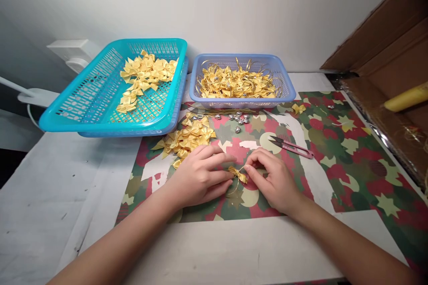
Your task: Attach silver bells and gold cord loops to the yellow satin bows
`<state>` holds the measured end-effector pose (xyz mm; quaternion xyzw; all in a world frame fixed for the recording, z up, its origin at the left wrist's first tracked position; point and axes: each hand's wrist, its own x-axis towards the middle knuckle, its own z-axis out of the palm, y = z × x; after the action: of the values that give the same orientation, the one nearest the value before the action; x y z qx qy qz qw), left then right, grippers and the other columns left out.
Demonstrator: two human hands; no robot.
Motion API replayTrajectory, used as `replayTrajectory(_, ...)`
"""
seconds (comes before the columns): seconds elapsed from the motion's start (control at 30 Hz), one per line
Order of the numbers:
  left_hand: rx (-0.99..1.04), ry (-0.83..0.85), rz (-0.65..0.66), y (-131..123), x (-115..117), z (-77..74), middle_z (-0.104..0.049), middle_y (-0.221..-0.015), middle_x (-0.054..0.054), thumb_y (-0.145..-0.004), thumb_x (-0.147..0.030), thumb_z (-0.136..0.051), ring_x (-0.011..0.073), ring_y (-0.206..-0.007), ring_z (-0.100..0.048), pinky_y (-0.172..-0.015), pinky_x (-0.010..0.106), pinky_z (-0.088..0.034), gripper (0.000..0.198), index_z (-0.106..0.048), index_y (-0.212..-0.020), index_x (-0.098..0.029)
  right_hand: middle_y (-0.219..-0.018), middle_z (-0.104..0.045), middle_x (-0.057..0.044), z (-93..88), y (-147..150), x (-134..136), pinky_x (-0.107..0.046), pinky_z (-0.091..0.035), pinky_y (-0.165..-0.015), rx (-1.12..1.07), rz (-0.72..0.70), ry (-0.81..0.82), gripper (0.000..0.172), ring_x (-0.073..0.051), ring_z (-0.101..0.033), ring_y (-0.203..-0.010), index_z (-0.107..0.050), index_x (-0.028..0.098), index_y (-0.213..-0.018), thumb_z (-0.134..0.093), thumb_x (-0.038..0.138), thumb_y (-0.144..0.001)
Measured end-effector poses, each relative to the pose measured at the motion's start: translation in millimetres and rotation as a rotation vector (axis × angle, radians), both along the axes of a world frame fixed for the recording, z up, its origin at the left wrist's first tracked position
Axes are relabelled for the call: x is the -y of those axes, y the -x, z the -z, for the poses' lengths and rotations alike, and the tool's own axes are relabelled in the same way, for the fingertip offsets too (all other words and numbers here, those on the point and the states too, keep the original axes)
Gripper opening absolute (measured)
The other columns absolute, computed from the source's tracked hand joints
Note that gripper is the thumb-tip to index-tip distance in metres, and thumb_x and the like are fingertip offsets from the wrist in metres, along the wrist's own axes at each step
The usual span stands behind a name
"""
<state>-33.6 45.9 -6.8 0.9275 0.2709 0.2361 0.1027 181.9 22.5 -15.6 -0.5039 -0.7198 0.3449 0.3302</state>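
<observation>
A small gold satin bow [238, 174] with a thin gold cord looped under it lies on the patterned paper [351, 164] between my hands. My left hand [200, 176] pinches the bow's left end with closed fingers. The fingertips of my right hand [272, 180] are closed on its right side. A loose pile of gold bows [187, 138] sits just beyond my left hand. Several small silver bells [238, 119] lie scattered farther back.
A teal basket [83, 102] at the back left holds gold bows. A lilac basket [287, 87] behind the paper holds bows with cords. Pink thread snips [292, 147] lie right of centre. One stray bow [298, 108] lies near the lilac basket. A cardboard box [391, 49] stands at right.
</observation>
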Motion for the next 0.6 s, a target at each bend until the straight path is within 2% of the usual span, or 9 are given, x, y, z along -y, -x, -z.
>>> replayTrajectory(0.13, 0.195, 0.202, -0.084, -7.8, -3.6, -6.0, -0.072, -0.100, 0.005, -0.083, -0.018, -0.063, 0.0193, -0.091, -0.059, -0.087, 0.037, -0.046, 0.008, -0.068, -0.078, -0.021, -0.077, -0.055, -0.001, -4.4, -3.2, -1.5, -0.028, -0.041, -0.062, -0.055, -0.033, 0.026, 0.017, -0.015, -0.052, -0.071, -0.052, 0.020, -0.076, -0.051, 0.013, -0.091)
replayTrajectory(0.2, 0.248, 0.359, -0.135, -14.0, -6.5, -10.9, -0.072, -0.095, 0.005, -0.083, -0.021, -0.065, 0.0186, -0.089, -0.061, -0.084, 0.035, -0.047, 0.004, -0.069, -0.084, -0.020, -0.079, -0.055, -0.001, -7.2, -4.2, -3.2, -0.028, -0.041, -0.063, -0.073, -0.061, 0.015, 0.017, -0.015, -0.052, -0.072, -0.052, 0.020, -0.077, -0.051, 0.012, -0.092)
replayTrajectory(0.27, 0.260, 0.515, -0.158, -21.1, -10.2, -15.2, -0.072, -0.092, 0.004, -0.083, -0.026, -0.068, 0.0185, -0.089, -0.063, -0.082, 0.032, -0.048, 0.010, -0.070, -0.091, -0.019, -0.079, -0.056, -0.001, -9.7, -4.7, -5.8, -0.028, -0.042, -0.066, -0.064, -0.094, -0.028, 0.017, -0.015, -0.053, -0.075, -0.053, 0.020, -0.077, -0.050, 0.012, -0.092)
replayTrajectory(0.43, 0.288, 0.817, -0.085, -32.8, -19.6, -17.1, -0.075, -0.087, 0.004, -0.088, -0.030, -0.061, 0.0183, -0.084, -0.067, -0.075, 0.028, -0.051, 0.017, -0.073, -0.088, -0.017, -0.080, -0.058, -0.002, -12.1, -6.3, -14.0, -0.031, -0.041, -0.071, 0.010, -0.117, -0.127, 0.017, -0.017, -0.052, -0.078, -0.054, 0.021, -0.079, -0.048, 0.014, -0.094)
replayTrajectory(0.6, 0.328, 0.933, -0.052, -31.7, -24.6, -11.1, -0.075, -0.091, 0.006, -0.087, -0.028, -0.061, 0.0196, -0.085, -0.068, -0.080, 0.030, -0.053, 0.017, -0.073, -0.085, -0.016, -0.081, -0.059, -0.002, -10.3, -7.5, -18.5, -0.032, -0.041, -0.073, 0.044, -0.127, -0.142, 0.018, -0.018, -0.053, -0.079, -0.054, 0.021, -0.079, -0.048, 0.016, -0.095)
